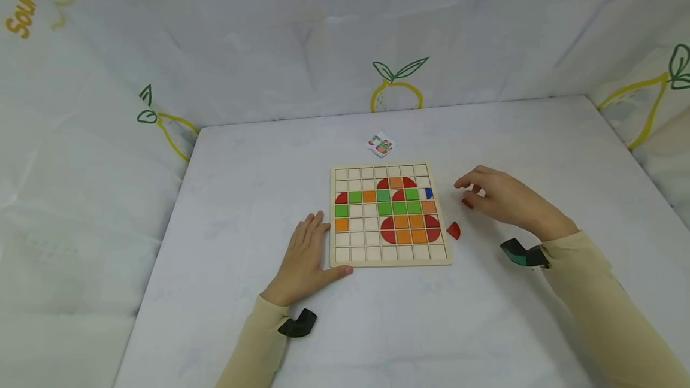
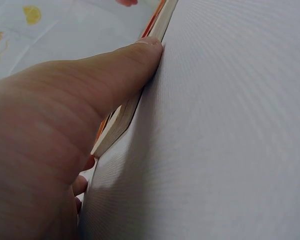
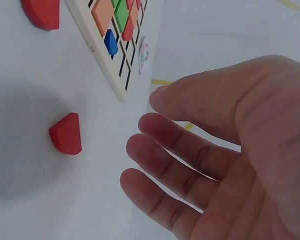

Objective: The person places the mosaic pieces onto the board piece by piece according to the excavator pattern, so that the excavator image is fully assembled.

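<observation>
A square wooden grid board lies on the table, with red, green, orange and blue pieces in some of its cells. My left hand rests at the board's near left corner, fingers extended along the left side and thumb touching the near edge. To the right of the board hovers my right hand, its fingers loosely bent around nothing. Below it lies a red quarter-round piece, partly covered in the head view. A second red quarter-round piece lies beside the board's right edge. One blue piece sits in a right-hand cell.
A small printed pattern card lies behind the board. The white-covered table extends around it, with cloth walls printed with lemons at the back and sides. Dark bands sit at both wrists.
</observation>
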Available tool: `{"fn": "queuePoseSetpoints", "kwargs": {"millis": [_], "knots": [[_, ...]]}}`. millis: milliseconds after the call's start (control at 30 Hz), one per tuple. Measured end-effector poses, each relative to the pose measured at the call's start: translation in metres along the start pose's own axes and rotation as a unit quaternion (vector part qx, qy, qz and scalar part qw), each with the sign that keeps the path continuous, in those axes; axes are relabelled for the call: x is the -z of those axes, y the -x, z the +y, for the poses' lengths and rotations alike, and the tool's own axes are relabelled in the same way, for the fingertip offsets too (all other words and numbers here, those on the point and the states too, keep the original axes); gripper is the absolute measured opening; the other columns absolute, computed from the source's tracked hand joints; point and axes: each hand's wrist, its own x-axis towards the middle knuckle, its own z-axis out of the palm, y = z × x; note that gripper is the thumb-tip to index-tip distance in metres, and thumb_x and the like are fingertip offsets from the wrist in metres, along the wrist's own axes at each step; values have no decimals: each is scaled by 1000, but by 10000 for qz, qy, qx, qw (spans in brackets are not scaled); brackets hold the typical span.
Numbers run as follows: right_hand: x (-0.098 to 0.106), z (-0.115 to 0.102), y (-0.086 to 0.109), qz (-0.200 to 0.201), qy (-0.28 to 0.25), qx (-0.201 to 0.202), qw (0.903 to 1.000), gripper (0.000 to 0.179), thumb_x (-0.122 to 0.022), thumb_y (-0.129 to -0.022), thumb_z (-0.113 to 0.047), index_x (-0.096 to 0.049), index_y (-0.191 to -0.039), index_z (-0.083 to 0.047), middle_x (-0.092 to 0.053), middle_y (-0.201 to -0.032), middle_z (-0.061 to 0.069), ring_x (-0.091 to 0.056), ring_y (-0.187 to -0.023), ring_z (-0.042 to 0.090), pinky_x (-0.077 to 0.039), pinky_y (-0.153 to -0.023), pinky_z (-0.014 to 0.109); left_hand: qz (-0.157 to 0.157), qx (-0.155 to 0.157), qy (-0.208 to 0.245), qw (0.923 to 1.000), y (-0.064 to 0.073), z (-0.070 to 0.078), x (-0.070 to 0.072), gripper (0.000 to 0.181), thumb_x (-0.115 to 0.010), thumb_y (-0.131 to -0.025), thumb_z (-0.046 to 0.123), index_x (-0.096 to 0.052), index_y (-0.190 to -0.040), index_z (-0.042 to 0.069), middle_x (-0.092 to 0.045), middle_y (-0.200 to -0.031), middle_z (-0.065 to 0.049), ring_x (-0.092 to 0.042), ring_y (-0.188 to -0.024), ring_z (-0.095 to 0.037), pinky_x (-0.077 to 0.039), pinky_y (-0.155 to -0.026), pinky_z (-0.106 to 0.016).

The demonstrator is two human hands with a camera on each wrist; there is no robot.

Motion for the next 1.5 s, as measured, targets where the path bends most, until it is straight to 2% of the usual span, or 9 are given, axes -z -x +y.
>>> {"fn": "queuePoseSetpoints", "kwargs": {"millis": [267,467,600,867,1067,1267,1367,1500], "knots": [[-7,14,0,-326,288,-241,9988,31,-61,-95,-7,-68,-124,0,-65,-117,16,-61,-101,30,-59,-85,49,27,5,-27,10000,1,0,0,102,-73,-83,65,-31,-154,6,-14,-171,-10,-6,-160,-27,-5,-132,-45],[-16,18,-1,-339,740,-213,9964,32,-65,-92,-2,-70,-124,-1,-65,-122,19,-62,-105,33,-59,-90,53,26,3,-8,10000,1,1,0,102,-72,-83,65,-30,-154,5,-14,-171,-11,-6,-160,-27,-4,-132,-44],[-18,19,-2,-259,943,-141,9951,32,-70,-89,-2,-71,-121,0,-65,-116,20,-62,-102,33,-60,-87,51,34,-4,-4,10000,1,1,1,102,-72,-83,65,-30,-154,5,-14,-171,-11,-6,-160,-27,-4,-132,-45],[-20,16,-3,-143,935,-238,9952,31,-75,-88,-13,-71,-116,1,-66,-106,17,-60,-92,27,-61,-79,47,-19,17,40,10000,1,2,2,102,-73,-83,64,-29,-155,5,-13,-171,-10,-4,-160,-26,-3,-132,-44],[-23,14,-6,-220,703,-342,9967,34,-72,-91,-14,-67,-123,-3,-68,-100,11,-61,-90,24,-59,-79,47,-23,25,67,10000,1,3,3,102,-73,-83,64,-29,-155,5,-12,-171,-10,-4,-160,-26,-2,-132,-44],[-25,15,-9,-274,681,-308,9968,37,-69,-93,-13,-66,-128,-4,-66,-96,8,-58,-86,21,-57,-75,41,-26,18,48,10000,0,2,3,103,-71,-83,65,-29,-155,5,-12,-172,-10,-3,-160,-26,-2,-132,-44],[-25,15,-8,-221,685,-344,9968,33,-70,-92,-14,-68,-122,-2,-66,-98,9,-59,-88,23,-57,-77,42,-21,18,56,10000,0,2,2,103,-72,-83,65,-29,-155,5,-12,-172,-10,-4,-160,-26,-2,-132,-44],[-26,16,-7,-90,597,-353,9976,40,-73,-91,-16,-65,-127,0,-64,-116,17,-59,-103,31,-59,-89,52,-29,31,58,10000,0,2,2,102,-73,-83,63,-29,-155,5,-13,-171,-10,-4,-160,-26,-3,-132,-44]]}}
